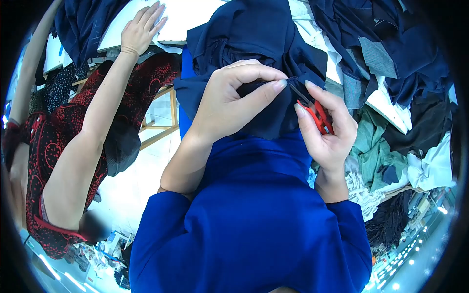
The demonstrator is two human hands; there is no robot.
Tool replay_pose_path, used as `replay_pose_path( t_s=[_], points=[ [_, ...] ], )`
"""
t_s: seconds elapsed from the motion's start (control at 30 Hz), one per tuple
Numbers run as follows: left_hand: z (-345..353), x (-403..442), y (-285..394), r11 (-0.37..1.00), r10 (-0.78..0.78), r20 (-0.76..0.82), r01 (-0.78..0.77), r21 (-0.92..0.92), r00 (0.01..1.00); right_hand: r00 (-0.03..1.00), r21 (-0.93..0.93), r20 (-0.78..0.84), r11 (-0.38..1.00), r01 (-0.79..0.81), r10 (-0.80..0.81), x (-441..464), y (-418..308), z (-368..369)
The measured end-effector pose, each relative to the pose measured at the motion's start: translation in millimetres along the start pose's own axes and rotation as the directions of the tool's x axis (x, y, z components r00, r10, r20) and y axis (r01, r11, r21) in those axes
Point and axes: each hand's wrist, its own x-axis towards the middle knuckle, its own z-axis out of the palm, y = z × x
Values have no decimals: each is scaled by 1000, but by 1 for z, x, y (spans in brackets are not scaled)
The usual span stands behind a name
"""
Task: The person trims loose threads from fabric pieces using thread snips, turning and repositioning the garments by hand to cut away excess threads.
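Note:
Dark navy fabric lies bunched across my lap and up onto the white table. My left hand pinches an edge of it between thumb and forefinger. Close by on the right, my right hand is closed around small scissors with red handles. Their thin metal blades point up and left, with the tips beside the pinched edge. Whether the blades touch the cloth I cannot tell.
A co-worker in a red-and-black patterned outfit sits to my left, one hand over the white table. Dark garments heap up at the right. Below them hang green cloth and white cloth. A wooden stool frame stands at left.

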Motion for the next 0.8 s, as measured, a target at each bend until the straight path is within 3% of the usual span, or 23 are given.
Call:
replay_pose_path(
  t_s=[0.37, 0.53, 0.67, 0.73, 0.8],
  points=[
    [-3, -8, 5, 1000, -12, -9, 13, 28, 1000, 979, -142, -22, 970, 195, -200, -2, 7, 14],
    [-3, -11, 2, 994, -59, 2, 59, -89, 998, 990, -86, -89, 991, 101, -109, -5, -1, 19],
    [-2, -9, 3, 1000, -24, 31, 24, 1, 999, 994, -104, -34, 989, 100, -104, -6, 3, 14],
    [0, -6, 4, 1000, -22, 41, 22, -5, 999, 999, -22, -7, 999, 36, -36, -6, 3, 10],
    [0, -7, 4, 996, -45, 32, 47, -69, 998, 992, 137, -101, 988, -65, 80, -11, 3, 11]
  ],
)
